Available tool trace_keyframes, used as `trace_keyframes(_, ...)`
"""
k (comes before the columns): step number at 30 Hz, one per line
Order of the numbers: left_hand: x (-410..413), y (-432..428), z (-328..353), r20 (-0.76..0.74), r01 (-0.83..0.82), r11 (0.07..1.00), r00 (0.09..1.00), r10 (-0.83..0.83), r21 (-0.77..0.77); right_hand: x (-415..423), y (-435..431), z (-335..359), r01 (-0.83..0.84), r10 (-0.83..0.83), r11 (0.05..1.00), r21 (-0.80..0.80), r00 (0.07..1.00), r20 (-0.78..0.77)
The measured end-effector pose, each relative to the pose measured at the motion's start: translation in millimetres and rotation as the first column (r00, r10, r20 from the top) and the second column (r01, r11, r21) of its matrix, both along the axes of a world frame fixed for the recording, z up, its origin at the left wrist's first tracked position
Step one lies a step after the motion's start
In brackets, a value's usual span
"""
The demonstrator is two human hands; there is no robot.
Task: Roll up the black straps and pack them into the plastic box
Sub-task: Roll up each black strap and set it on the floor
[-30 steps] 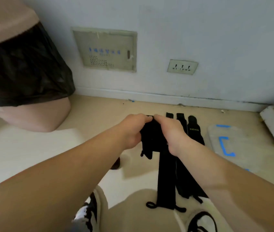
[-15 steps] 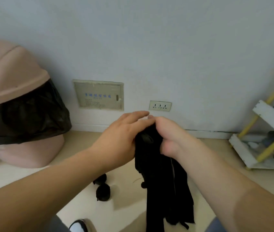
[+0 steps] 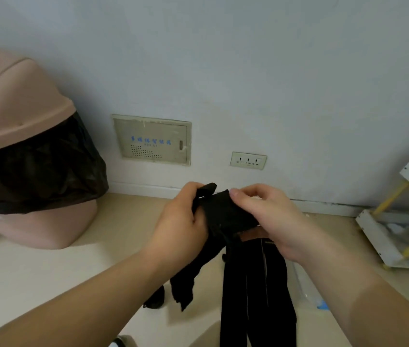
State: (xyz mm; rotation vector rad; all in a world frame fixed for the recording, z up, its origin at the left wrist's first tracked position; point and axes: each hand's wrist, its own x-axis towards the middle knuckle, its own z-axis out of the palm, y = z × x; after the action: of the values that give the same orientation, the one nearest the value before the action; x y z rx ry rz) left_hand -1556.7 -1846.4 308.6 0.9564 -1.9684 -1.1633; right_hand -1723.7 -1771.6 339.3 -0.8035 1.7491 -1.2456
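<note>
I see my left hand (image 3: 181, 229) and right hand (image 3: 268, 221) both closed on the black strap (image 3: 228, 214) at centre frame; its tail hangs toward 6 o'clock. A pink bin (image 3: 23, 151) sits at 9 o'clock.

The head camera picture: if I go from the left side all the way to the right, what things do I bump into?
Pink trash bin → wall panel → left hand → black strap → right hand → white and yellow rack.
</note>
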Motion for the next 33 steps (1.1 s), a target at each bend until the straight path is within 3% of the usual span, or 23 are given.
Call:
trace_keyframes(3,-8,-6,0,-0.095,-0.021,0.992,0.995,0.033,0.122,-4,-3,1,-0.078,0.104,0.987,-0.139,0.977,0.188)
trace_keyframes(6,-13,-11,0,-0.094,-0.004,0.98,0.995,0.023,0.199,-9,-9,-5,-0.097,0.126,0.973,-0.209,0.983,0.131)
trace_keyframes(11,-14,-17,-6,-0.078,0.006,0.954,0.997,0.019,0.301,-18,-19,-18,-0.148,0.14,0.978,-0.144,0.988,-0.066)
trace_keyframes(14,-14,-18,-9,-0.095,0.027,0.937,0.995,0.007,0.349,-21,-22,-22,-0.164,0.154,0.982,-0.095,0.983,-0.105)
trace_keyframes(19,-13,-15,-3,-0.179,0.139,0.858,0.982,-0.056,0.495,-22,-21,-25,-0.071,0.064,0.986,-0.152,0.996,-0.054)
trace_keyframes(27,-11,-12,-3,-0.227,0.162,0.813,0.973,-0.038,0.559,-5,-14,-25,-0.122,0.131,0.988,-0.093,0.987,0.09)
trace_keyframes(33,-11,-10,-7,-0.264,0.201,0.756,0.964,-0.039,0.623,8,-15,-31,-0.067,0.059,0.997,-0.045,0.985,-0.161)
